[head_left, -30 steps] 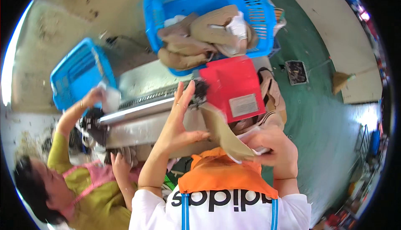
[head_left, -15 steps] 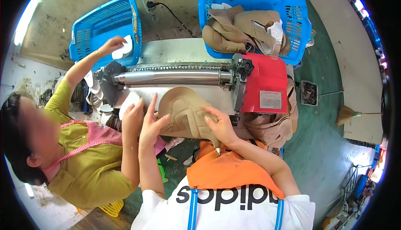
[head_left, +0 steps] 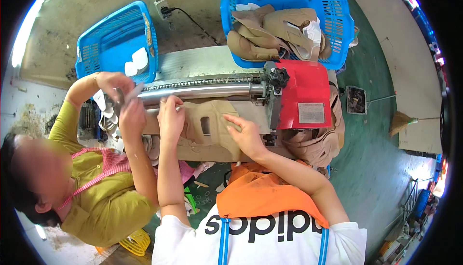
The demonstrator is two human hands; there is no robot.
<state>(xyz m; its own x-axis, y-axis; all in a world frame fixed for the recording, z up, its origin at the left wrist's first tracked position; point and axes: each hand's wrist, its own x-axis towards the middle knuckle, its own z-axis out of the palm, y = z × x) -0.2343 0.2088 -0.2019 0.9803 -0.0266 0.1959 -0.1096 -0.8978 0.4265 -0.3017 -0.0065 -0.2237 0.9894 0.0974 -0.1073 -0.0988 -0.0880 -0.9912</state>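
Note:
A tan shoe upper (head_left: 217,115) with a dark rectangular cutout lies on the machine's front plate, its far edge up against the shiny steel roller (head_left: 207,90). At its far left corner, my left hand (head_left: 170,120) has its fingers bent and closed on the edge by the roller; the fingertips are partly hidden. My right hand (head_left: 247,137) rests over the right part of the upper, index finger stretched out and thumb apart. To my left, a co-worker's two hands (head_left: 128,101) meet at the roller's left end around a pale, blurred piece.
A red machine housing (head_left: 301,91) stands right of the roller. Behind are a blue basket (head_left: 84,58) with white pieces and a larger blue basket (head_left: 340,38) of tan uppers. More tan uppers (head_left: 316,144) hang below the housing. A dustpan (head_left: 356,100) and broom (head_left: 400,122) are at right.
The shoe upper has moved forward to the roller and lies flatter. My left hand has gone forward and its fingers have closed. The co-worker's far hand has left white pieces in the basket.

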